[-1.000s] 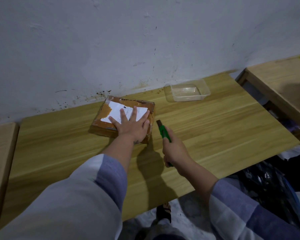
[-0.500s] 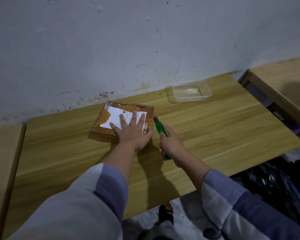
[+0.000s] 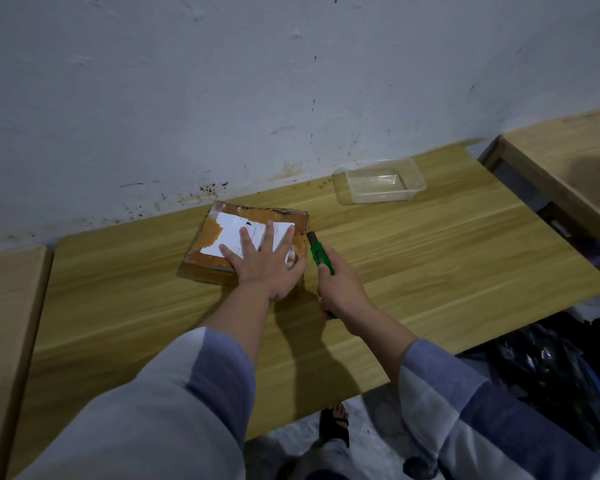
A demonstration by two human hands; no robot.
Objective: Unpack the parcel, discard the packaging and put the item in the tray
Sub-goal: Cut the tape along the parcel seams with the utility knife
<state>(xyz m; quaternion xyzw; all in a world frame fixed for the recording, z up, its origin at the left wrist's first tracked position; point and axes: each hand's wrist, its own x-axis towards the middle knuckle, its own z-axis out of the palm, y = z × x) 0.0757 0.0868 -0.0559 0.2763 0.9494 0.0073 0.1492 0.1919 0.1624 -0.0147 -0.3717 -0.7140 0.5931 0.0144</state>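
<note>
A flat brown parcel point(image 3: 211, 239) wrapped in tape, with a white label on top, lies on the wooden table point(image 3: 430, 258) near the wall. My left hand point(image 3: 264, 265) presses flat on its top, fingers spread. My right hand point(image 3: 340, 289) grips a green utility knife point(image 3: 321, 256), whose tip sits at the parcel's right edge near the far corner. A clear plastic tray point(image 3: 381, 183) stands by the wall to the right of the parcel, with nothing in it.
A second wooden table point(image 3: 568, 161) stands to the right across a gap. A wooden surface point(image 3: 4, 306) adjoins on the left. Dark bags point(image 3: 547, 365) lie on the floor at the right, below the table's front edge.
My right hand has moved the knife forward and left, from the table beside the parcel up to its right edge. My left hand stays pressed on the parcel.
</note>
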